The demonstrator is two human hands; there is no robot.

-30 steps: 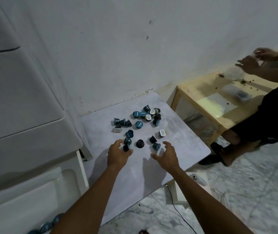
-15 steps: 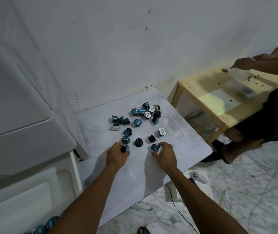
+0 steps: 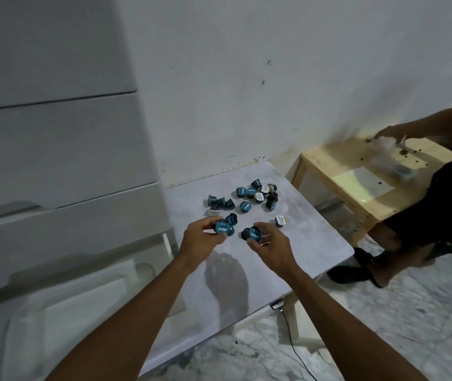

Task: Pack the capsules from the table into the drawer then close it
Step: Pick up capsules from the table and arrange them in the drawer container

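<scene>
Both hands are raised over the near part of the pale, mottled stone-look table [image 3: 315, 243]. The left hand [image 3: 200, 240] has its fingers curled round a small teal capsule [image 3: 223, 228] with a round foil lid, and the right hand [image 3: 271, 248] pinches another teal capsule [image 3: 255, 233] the same way. The loose capsules [image 3: 249, 195], little tapered cups, some teal, some black, a few with white lids, sit scattered toward the far side. The white plastic drawer unit [image 3: 62, 166] stands on the left, smooth and glossy.
</scene>
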